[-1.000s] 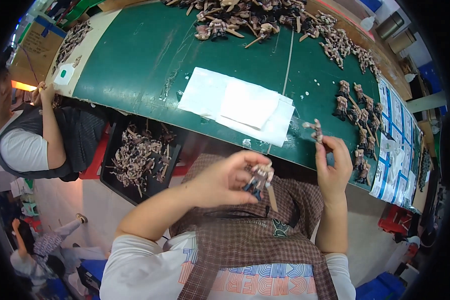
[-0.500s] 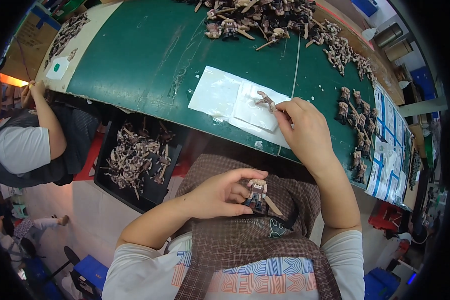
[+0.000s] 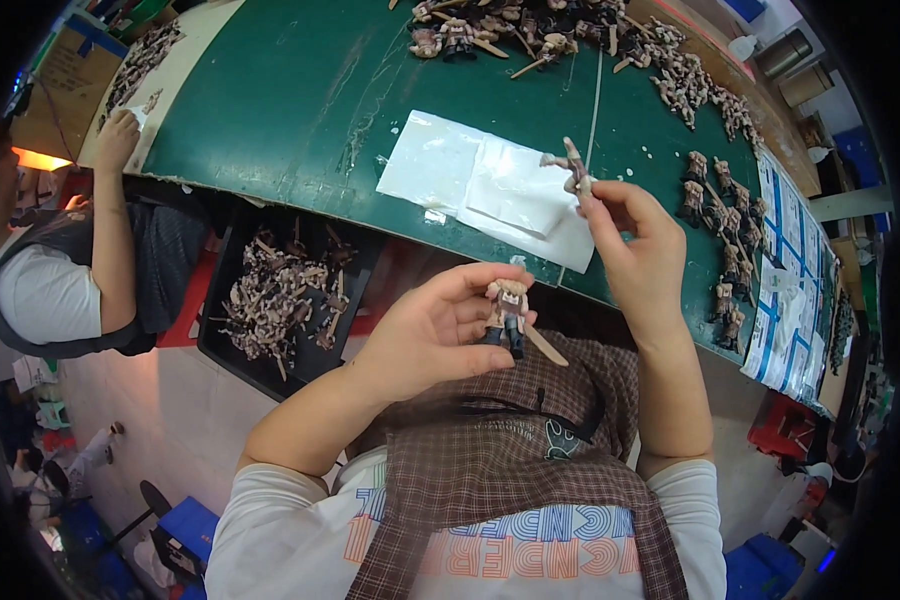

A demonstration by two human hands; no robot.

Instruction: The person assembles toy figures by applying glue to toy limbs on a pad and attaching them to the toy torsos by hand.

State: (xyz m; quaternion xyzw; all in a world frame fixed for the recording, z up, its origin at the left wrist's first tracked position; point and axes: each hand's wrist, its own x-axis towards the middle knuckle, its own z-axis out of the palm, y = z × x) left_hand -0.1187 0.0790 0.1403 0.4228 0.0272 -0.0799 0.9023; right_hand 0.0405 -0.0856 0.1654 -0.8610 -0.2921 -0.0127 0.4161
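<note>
My left hand (image 3: 416,334) is closed on a small toy figure (image 3: 510,302) with a brown top, dark legs and a long tan blade pointing down to the right. It is held upright above my lap, just off the table's near edge. In my right hand (image 3: 644,244), pinched between thumb and fingers, is a small beige-and-brown figure piece (image 3: 574,172) with limb-like branches; its exact kind is unclear. The piece is raised over the right edge of the white sheets (image 3: 432,172), which lie on the green table (image 3: 260,110).
A heap of similar figures (image 3: 500,28) covers the far table, with beige parts (image 3: 682,88) beside it. Several figures (image 3: 722,230) stand in rows at the right. A black bin (image 3: 232,345) of figures sits lower left. Another person (image 3: 55,270) works at the left.
My right hand has lifted the small piece off the white sheet, up and to the right. My left hand has raised the figure toward the table. The other person's hand has moved onto the table.
</note>
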